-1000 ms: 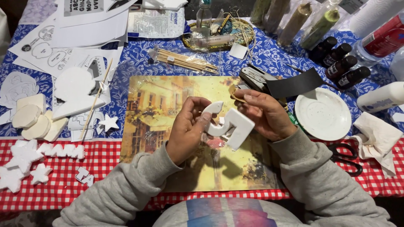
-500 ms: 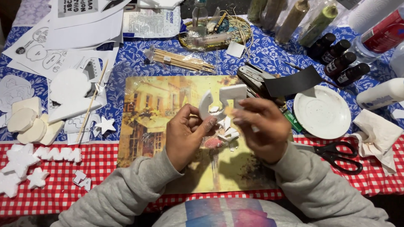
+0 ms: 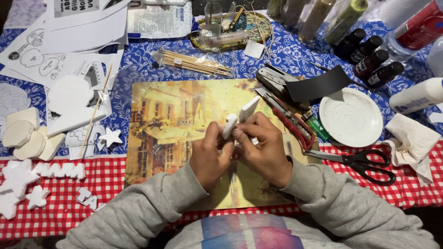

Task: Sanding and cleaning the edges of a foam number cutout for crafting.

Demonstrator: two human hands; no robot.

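Observation:
My left hand and my right hand meet over a picture placemat in the middle of the table. Both pinch a white foam cut-out, which stands up between the fingers with two prongs pointing away from me. The left fingers hold the nearer prong, the right fingers the lower part of the piece. Grey sleeves cover both wrists.
A red-handled utility knife and black scissors lie right of the hands, beside a white plate. Wooden skewers lie beyond the mat. White foam shapes and paper templates sit left. Dark bottles stand at the back right.
The foam piece has been turned from lying flat between my hands to standing on edge. My hands have closed in together over it.

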